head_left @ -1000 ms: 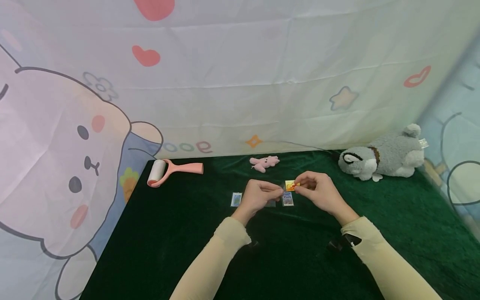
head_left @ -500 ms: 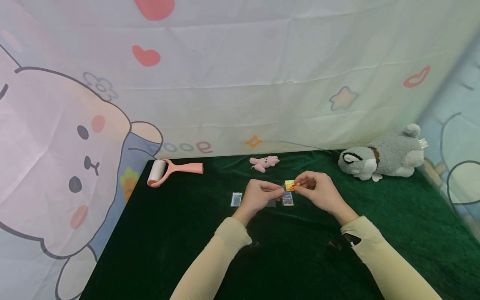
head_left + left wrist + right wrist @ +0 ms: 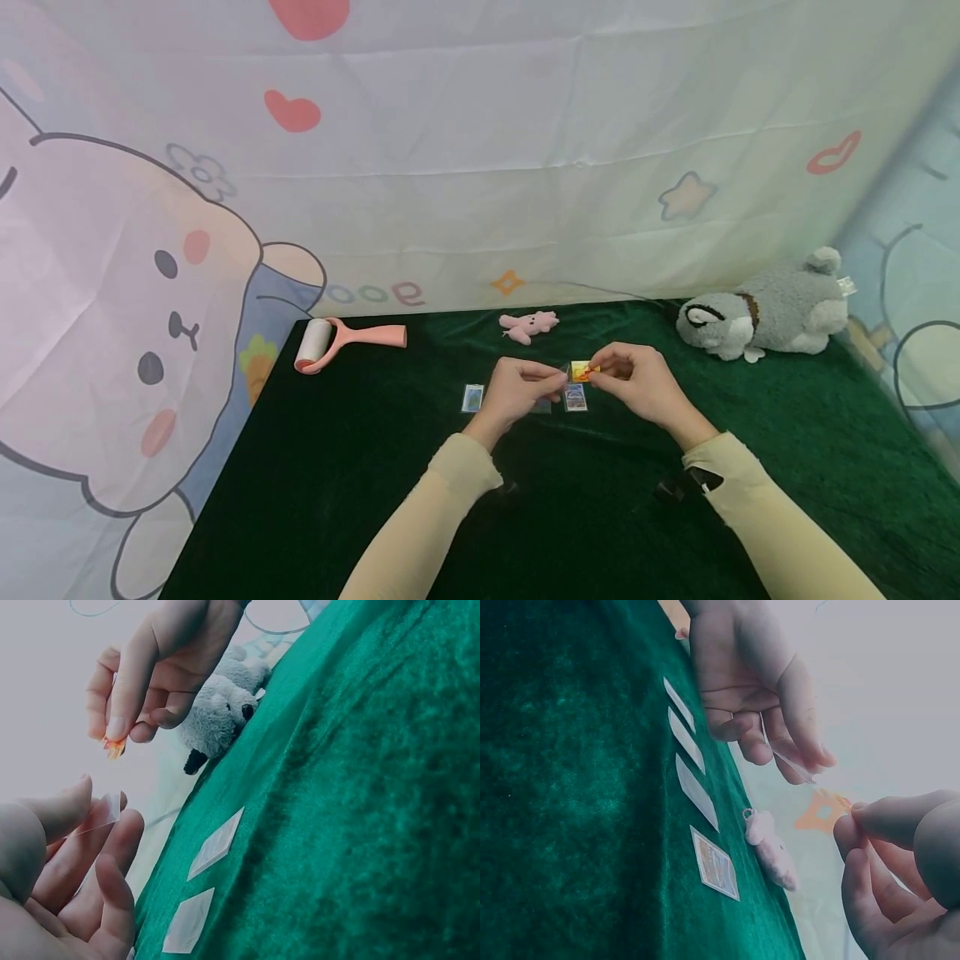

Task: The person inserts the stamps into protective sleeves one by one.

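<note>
My left hand (image 3: pixel 517 393) pinches a small clear plastic sleeve (image 3: pixel 101 816) between thumb and fingers. Opposite it, my right hand (image 3: pixel 639 385) pinches a small yellow card (image 3: pixel 582 371) with red and orange marks. Sleeve and card are held close together above the cloth; whether they touch is hard to tell. Below the hands lies a card with a bluish picture (image 3: pixel 575 398). A second picture card (image 3: pixel 472 399) lies left of my left hand. A dark, see-through piece (image 3: pixel 542 407) shows partly from under that hand.
The table has a dark green cloth (image 3: pixel 360 483). A pink-handled lint roller (image 3: pixel 375 336) lies at the back left. Behind the hands is a small pink plush (image 3: pixel 529 326), and a grey plush toy (image 3: pixel 783 312) lies at the right. A printed curtain (image 3: pixel 465 167) hangs behind.
</note>
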`<state>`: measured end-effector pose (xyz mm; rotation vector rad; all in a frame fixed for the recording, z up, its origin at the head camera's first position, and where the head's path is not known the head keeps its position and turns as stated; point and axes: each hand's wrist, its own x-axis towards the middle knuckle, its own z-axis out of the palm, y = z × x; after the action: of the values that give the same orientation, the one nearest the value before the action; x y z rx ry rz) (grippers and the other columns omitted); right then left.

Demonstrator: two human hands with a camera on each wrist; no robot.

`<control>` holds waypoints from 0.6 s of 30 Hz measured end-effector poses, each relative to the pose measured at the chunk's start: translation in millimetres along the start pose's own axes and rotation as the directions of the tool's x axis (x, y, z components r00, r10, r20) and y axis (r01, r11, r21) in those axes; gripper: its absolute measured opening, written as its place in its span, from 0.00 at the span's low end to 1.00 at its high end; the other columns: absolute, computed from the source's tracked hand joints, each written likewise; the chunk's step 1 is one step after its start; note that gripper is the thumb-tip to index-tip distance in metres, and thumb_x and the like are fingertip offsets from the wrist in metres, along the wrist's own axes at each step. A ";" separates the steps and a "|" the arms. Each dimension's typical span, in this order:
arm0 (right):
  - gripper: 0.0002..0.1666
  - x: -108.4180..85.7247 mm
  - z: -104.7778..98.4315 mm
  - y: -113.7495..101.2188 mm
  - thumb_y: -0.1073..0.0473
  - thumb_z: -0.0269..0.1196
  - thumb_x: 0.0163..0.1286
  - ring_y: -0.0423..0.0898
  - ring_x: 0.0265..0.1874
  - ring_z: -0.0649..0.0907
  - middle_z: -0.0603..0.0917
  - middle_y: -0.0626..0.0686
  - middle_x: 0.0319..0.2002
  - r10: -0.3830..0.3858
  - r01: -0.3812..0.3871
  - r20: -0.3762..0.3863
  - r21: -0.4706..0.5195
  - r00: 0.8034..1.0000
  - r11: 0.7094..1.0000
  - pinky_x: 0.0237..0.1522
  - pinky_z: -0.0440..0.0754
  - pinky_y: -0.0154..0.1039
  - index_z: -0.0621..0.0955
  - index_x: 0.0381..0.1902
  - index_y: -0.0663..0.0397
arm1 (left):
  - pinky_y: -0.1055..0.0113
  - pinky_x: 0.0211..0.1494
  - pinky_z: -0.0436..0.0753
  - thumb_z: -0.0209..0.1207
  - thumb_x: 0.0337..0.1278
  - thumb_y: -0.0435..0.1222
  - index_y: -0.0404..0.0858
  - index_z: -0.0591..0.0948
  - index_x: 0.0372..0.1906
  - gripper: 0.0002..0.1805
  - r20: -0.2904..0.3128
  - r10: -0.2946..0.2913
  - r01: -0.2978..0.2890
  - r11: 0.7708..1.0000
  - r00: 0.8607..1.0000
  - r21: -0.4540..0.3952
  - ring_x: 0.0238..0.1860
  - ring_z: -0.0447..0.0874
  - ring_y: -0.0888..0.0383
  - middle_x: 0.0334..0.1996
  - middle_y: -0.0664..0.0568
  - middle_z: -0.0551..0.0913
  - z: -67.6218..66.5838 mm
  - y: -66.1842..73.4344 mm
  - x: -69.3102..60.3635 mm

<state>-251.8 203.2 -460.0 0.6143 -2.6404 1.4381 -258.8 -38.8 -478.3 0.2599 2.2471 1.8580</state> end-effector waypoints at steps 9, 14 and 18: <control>0.08 -0.5 -1.4 -1.4 0.63 0.70 0.73 0.47 0.36 0.88 0.89 0.56 0.43 -0.019 0.018 0.006 0.047 1.000 0.999 0.37 0.85 0.34 0.86 0.47 0.57 | 0.62 0.46 0.89 0.69 0.69 0.42 0.40 0.92 0.47 0.11 0.065 0.019 -0.019 1.000 0.998 -0.006 0.37 0.92 0.56 0.39 0.52 0.92 1.2 2.8 -0.7; 0.08 -1.8 -1.5 -1.1 0.64 0.69 0.74 0.56 0.37 0.88 0.89 0.57 0.42 -0.012 0.011 0.027 0.066 1.000 0.998 0.36 0.84 0.34 0.85 0.48 0.59 | 0.63 0.43 0.88 0.66 0.72 0.42 0.40 0.92 0.48 0.11 0.088 0.029 -0.029 1.000 0.996 -0.008 0.37 0.92 0.57 0.39 0.52 0.93 2.3 0.9 0.5; 0.06 -2.1 -0.6 3.6 0.63 0.70 0.73 0.60 0.38 0.88 0.89 0.55 0.42 -0.020 0.017 0.032 0.087 0.999 0.996 0.36 0.85 0.36 0.86 0.46 0.56 | 0.63 0.42 0.87 0.66 0.73 0.42 0.39 0.91 0.48 0.12 0.101 0.044 -0.043 0.999 0.994 -0.005 0.36 0.92 0.57 0.39 0.52 0.93 2.7 0.1 0.2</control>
<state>-251.3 206.2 -463.0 0.6744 -2.6007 1.5571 -258.2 -36.1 -478.8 0.3963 2.1882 1.8256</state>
